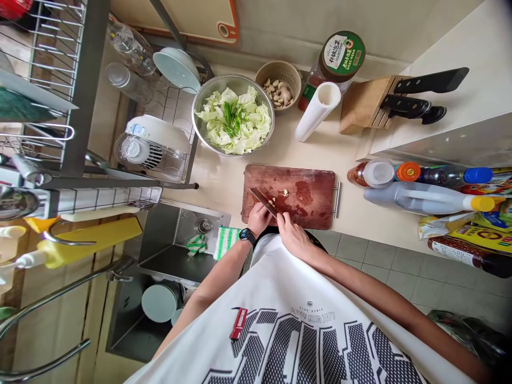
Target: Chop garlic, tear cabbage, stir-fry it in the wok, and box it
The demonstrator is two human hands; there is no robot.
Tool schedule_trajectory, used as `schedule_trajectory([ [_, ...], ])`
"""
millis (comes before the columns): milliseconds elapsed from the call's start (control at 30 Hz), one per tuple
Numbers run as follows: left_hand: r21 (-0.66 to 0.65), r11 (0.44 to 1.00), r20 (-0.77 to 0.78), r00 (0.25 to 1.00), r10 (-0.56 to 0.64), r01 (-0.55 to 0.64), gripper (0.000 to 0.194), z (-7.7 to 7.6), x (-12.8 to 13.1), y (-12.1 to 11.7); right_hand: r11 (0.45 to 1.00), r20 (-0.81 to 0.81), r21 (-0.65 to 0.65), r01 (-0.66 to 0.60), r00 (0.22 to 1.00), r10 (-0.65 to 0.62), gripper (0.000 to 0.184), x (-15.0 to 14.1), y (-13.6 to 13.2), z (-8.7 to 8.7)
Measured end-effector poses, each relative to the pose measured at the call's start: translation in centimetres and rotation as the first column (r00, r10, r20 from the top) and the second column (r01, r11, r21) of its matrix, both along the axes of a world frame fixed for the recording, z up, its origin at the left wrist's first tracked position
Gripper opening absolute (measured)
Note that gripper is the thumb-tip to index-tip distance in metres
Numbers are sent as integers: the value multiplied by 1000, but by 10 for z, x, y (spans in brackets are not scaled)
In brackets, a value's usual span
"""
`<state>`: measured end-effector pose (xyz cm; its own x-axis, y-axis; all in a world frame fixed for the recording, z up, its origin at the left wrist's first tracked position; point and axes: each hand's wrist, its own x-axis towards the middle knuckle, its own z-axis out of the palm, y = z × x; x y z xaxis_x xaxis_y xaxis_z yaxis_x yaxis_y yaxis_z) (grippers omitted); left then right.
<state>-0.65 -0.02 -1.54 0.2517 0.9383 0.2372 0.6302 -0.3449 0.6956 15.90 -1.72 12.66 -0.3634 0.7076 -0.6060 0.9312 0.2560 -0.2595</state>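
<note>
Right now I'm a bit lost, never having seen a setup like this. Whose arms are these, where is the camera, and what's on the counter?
There is no machine here, just a person's two bare hands. The only picture comes from a camera on that person's head, looking forward and down, so their white shirt fills the bottom. The right hand holds a knife over a cutting board with small pale pieces on it. The left hand is close to the blade; whether it holds anything is hard to tell. Farther back on the counter stand a metal bowl of leafy greens, a small basket, a paper roll and a knife block.
</note>
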Motion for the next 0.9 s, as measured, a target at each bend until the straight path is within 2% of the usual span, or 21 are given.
schedule_trajectory([
  [133,-17,1000,-7,1000,-2,2,16,-2,1,1,999,23,-21,28,999,-27,45,-5,6,-8],
  [333,-14,1000,2,1000,2,-2,16,1,2,0,997,-33,-38,63,997,-64,47,6,7,-29],
  [467,-21,1000,3,1000,4,-4,15,2,1,-2,997,-25,-37,61,998,-62,52,9,0,-20],
  [633,-35,999,7,1000,-7,7,15,-2,-2,-2,1000,-11,-28,12,1000,-12,51,-2,0,-3],
  [733,-35,999,11,1000,-6,6,14,-3,-2,-2,999,6,-30,38,999,-38,47,-7,5,-8],
  [900,-29,999,27,1000,-13,14,15,0,0,-1,996,-41,-50,69,997,-71,43,-1,10,-29],
])
